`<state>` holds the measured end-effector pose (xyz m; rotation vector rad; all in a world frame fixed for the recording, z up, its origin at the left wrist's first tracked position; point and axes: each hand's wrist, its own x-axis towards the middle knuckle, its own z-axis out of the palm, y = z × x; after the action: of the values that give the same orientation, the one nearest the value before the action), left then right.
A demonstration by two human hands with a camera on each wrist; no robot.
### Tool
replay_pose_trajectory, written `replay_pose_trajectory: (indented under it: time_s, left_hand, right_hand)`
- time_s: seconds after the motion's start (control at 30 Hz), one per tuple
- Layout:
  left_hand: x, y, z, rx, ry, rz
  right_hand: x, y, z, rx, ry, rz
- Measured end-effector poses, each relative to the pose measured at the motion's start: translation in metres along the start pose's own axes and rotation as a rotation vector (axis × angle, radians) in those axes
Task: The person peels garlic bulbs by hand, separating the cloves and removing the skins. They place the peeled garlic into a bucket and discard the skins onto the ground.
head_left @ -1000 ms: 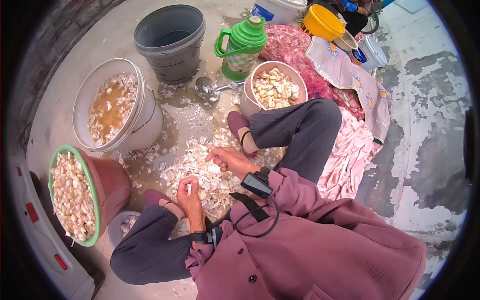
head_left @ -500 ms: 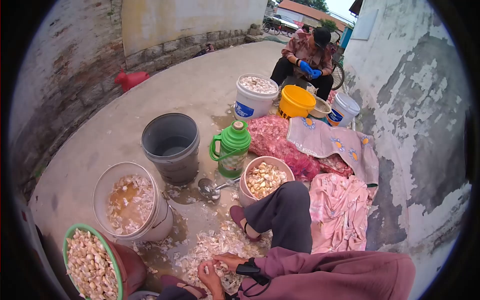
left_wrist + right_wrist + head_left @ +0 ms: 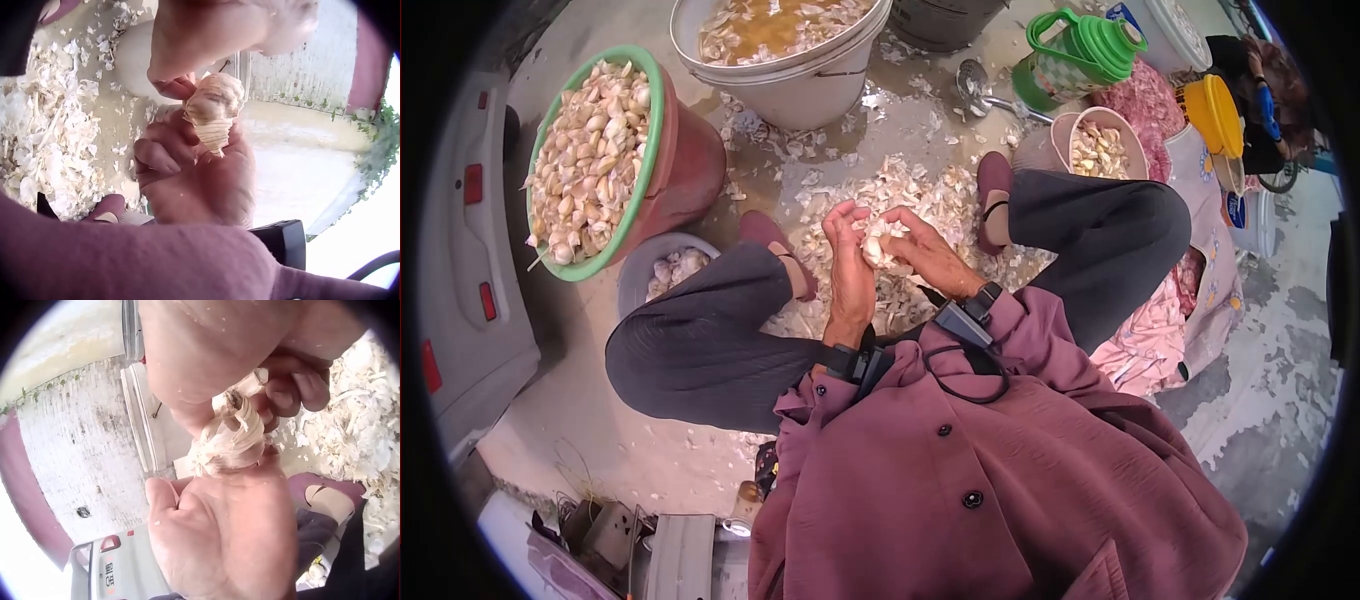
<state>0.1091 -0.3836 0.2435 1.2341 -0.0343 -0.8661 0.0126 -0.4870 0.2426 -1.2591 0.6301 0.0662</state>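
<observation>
A pale garlic bulb [image 3: 877, 250] with loose, papery skin is between my hands, above a heap of garlic peel [image 3: 900, 185] on the ground. My left hand [image 3: 850, 265] grips it from one side, fingers bent around it. From the other side my right hand [image 3: 933, 258] holds the bulb with thumb and fingers. Close up in the left wrist view, torn skin hangs from the bulb [image 3: 215, 100] in a ridged flap. Skin peels away near the stem of the bulb [image 3: 228, 444] in the right wrist view, where fingers cover part of it.
At left stands a red tub [image 3: 690, 160] heaped with cloves, beside a grey basin [image 3: 632, 280] of bulbs. A white bucket [image 3: 810, 95] holds liquid and peel. A pink bucket [image 3: 1045, 150] of cloves, a ladle [image 3: 973, 85] and a green thermos [image 3: 1090, 60] stand ahead.
The head view lifted toward another person with blue gloves, then tilted back down. My hands, apart a second ago, have come together around the garlic bulb.
</observation>
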Motion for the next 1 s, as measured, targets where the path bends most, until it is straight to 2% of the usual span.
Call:
replay_pose_trajectory:
  time_s: [0.07,0.1,0.13,0.17,0.27,0.33,0.4,0.43,0.47,0.53,0.57,0.63,0.73,0.77,0.8,0.87,1.0]
  left_hand:
    - [-0.007,0.002,-0.005,-0.321,-0.154,0.035]
    - [-0.012,0.002,-0.008,-0.307,-0.138,0.015]
    - [-0.012,0.003,-0.009,0.058,-0.177,0.147]
    - [-0.011,0.005,-0.007,0.423,-0.219,0.281]
    - [-0.018,0.012,-0.002,0.517,-0.155,0.164]
    - [-0.018,0.016,-0.003,0.483,-0.127,0.145]
    - [-0.023,0.024,-0.004,0.371,-0.133,0.130]
    - [-0.028,0.030,-0.004,0.360,-0.148,0.026]
    - [-0.029,0.032,-0.006,0.366,-0.147,0.024]
    - [-0.033,0.033,-0.008,0.600,-0.180,0.317]
    - [-0.037,0.033,-0.006,0.603,-0.184,0.309]
    - [-0.043,0.040,0.004,0.609,-0.169,0.343]
    - [-0.050,0.046,0.012,0.736,-0.193,0.250]
    - [-0.049,0.042,0.008,0.762,-0.246,0.286]
    - [-0.051,0.041,0.007,0.761,-0.243,0.283]
    - [-0.054,0.041,0.008,0.783,-0.252,0.370]
    - [-0.057,0.042,0.017,0.844,-0.218,0.447]
  right_hand:
    - [0.004,0.001,-0.004,0.144,0.083,0.089]
    - [0.001,-0.002,0.000,0.213,0.168,0.101]
    - [0.000,-0.011,0.003,0.275,0.253,0.101]
    - [-0.002,-0.017,0.005,0.304,0.234,0.056]
    - [-0.003,-0.009,0.008,0.320,0.121,0.027]
    - [-0.005,-0.009,0.012,0.355,0.082,0.022]
    - [-0.011,-0.019,0.004,0.203,0.046,0.097]
    - [-0.013,-0.026,0.008,0.131,0.170,0.004]
    - [-0.012,-0.025,-0.004,-0.001,0.198,-0.087]
    - [-0.004,-0.030,-0.012,-0.311,0.330,-0.274]
    - [-0.008,-0.030,-0.011,-0.305,0.333,-0.267]
    - [-0.009,-0.047,0.000,-0.480,0.061,-0.340]
    - [-0.009,-0.036,0.009,-0.472,0.060,-0.377]
    - [-0.011,-0.031,0.011,-0.427,0.064,-0.345]
    - [-0.015,-0.030,0.014,-0.426,0.061,-0.343]
    - [-0.021,-0.032,0.020,-0.214,0.088,-0.348]
    - [-0.023,-0.031,0.022,-0.087,0.098,-0.356]
